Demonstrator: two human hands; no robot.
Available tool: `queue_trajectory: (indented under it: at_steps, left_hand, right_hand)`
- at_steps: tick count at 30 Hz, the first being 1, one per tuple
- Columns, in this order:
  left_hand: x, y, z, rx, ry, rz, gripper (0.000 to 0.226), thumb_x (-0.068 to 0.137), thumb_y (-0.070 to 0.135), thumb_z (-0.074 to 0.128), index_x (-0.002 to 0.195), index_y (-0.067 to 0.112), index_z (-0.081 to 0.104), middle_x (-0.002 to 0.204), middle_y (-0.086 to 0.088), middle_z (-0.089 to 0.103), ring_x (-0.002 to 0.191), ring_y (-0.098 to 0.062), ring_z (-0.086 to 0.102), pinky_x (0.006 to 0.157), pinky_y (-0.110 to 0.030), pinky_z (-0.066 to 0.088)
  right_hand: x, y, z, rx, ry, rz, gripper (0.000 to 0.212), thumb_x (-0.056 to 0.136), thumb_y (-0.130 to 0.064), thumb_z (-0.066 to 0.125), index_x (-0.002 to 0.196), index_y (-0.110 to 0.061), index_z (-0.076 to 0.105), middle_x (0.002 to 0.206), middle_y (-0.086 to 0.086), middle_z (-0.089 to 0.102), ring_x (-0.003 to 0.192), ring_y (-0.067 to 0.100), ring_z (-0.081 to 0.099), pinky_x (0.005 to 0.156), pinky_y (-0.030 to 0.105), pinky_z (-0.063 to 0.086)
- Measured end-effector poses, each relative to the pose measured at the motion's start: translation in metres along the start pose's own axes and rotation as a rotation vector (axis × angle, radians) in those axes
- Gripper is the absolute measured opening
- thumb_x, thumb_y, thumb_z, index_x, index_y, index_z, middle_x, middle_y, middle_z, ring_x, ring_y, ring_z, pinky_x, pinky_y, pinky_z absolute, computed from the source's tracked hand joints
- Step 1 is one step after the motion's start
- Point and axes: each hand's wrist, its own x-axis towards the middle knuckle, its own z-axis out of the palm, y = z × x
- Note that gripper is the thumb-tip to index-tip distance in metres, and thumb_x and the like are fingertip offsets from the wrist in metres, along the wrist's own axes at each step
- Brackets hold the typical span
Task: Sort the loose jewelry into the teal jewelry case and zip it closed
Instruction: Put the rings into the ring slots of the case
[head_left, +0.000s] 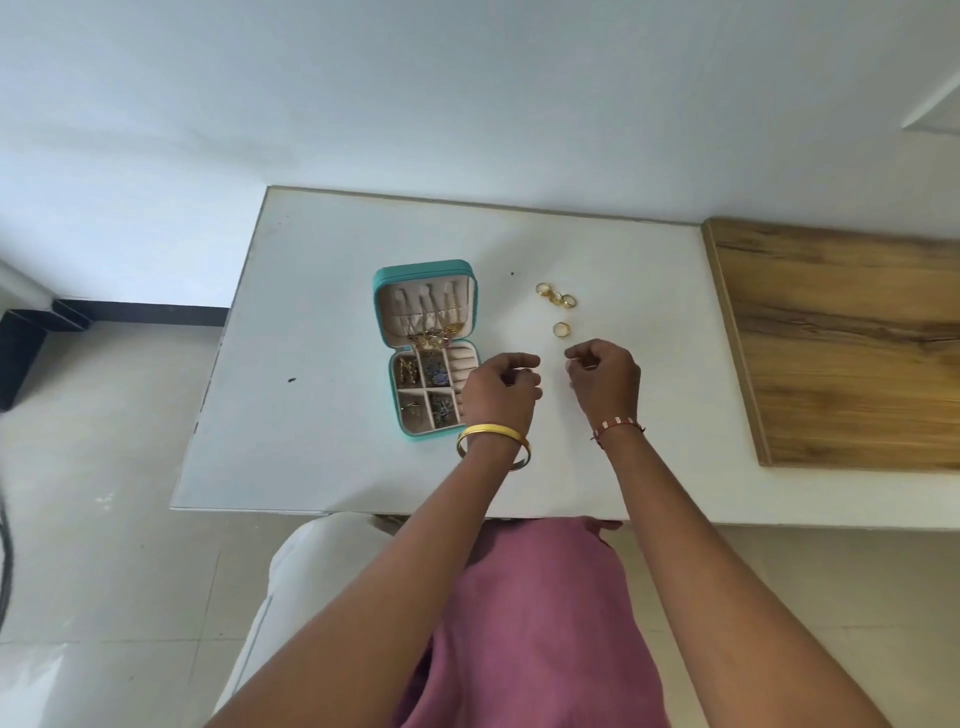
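The teal jewelry case (385, 291) lies open on the white table (322, 447). Gold chains hang in its lid, and small pieces fill its divided tray (426, 387). Right of the case lie three gold rings (556, 297) in a cluster, with a single ring (561, 329) nearer me. My left hand (498, 392) hovers at the case's right edge with its fingers curled, and a small ring seems pinched at the fingertips. My right hand (608, 376) hangs just below the single ring, with thumb and fingers curled together and nothing visible in them.
A wooden board (841, 343) lies on the table's right side. A gold bangle (493, 436) circles my left wrist and a thread band (618, 427) my right. A wall runs along the table's far edge, and tiled floor lies to the left.
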Motion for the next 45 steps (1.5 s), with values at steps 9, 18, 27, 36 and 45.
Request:
queue_trajectory:
  at_steps: [9,18,27,36,45]
  left_hand:
    - [0.021,0.004,0.027,-0.08,0.034,-0.113,0.023,0.083,-0.005,0.046,0.086,0.01,0.063,0.069,-0.005,0.06,0.061,-0.015,0.057,0.075,-0.035,0.053]
    - [0.024,0.001,0.025,-0.094,0.1,-0.145,0.021,0.087,-0.001,0.047,0.1,0.0,0.064,0.071,-0.007,0.06,0.064,-0.017,0.059,0.071,-0.032,0.056]
    - [0.003,-0.01,0.002,-0.046,0.081,-0.035,0.014,0.083,0.003,0.061,0.095,-0.001,0.068,0.066,-0.006,0.063,0.059,-0.014,0.063,0.061,-0.021,0.058]
    - [-0.015,-0.01,-0.018,-0.027,0.02,0.003,0.011,0.082,0.001,0.062,0.091,-0.004,0.067,0.07,-0.008,0.065,0.054,-0.01,0.064,0.061,-0.022,0.058]
    - [-0.02,-0.014,-0.045,-0.029,0.022,0.05,0.012,0.086,-0.001,0.056,0.094,-0.002,0.064,0.082,-0.014,0.065,0.061,-0.013,0.063,0.059,-0.016,0.056]
  right_hand:
    - [0.048,-0.001,0.018,-0.171,0.015,-0.07,0.029,0.089,-0.015,0.055,0.116,-0.005,0.06,0.11,0.02,0.056,0.1,0.033,0.056,0.08,0.029,0.04]
    - [0.025,-0.008,0.017,0.088,-0.013,-0.053,0.007,0.078,0.004,0.061,0.081,0.002,0.067,0.086,0.017,0.069,0.079,0.029,0.065,0.073,0.032,0.053]
    - [-0.028,-0.025,0.006,0.269,0.03,-0.027,0.003,0.073,0.002,0.067,0.075,0.0,0.069,0.073,0.014,0.068,0.058,0.017,0.057,0.061,0.027,0.054]
    - [-0.054,-0.035,-0.013,0.269,-0.093,0.029,0.009,0.077,-0.002,0.068,0.086,0.001,0.07,0.074,0.014,0.067,0.05,0.02,0.058,0.049,0.028,0.054]
    - [-0.07,-0.044,-0.016,0.459,-0.32,0.11,0.016,0.083,0.002,0.061,0.098,0.002,0.069,0.082,0.014,0.067,0.057,0.019,0.064,0.064,0.028,0.059]
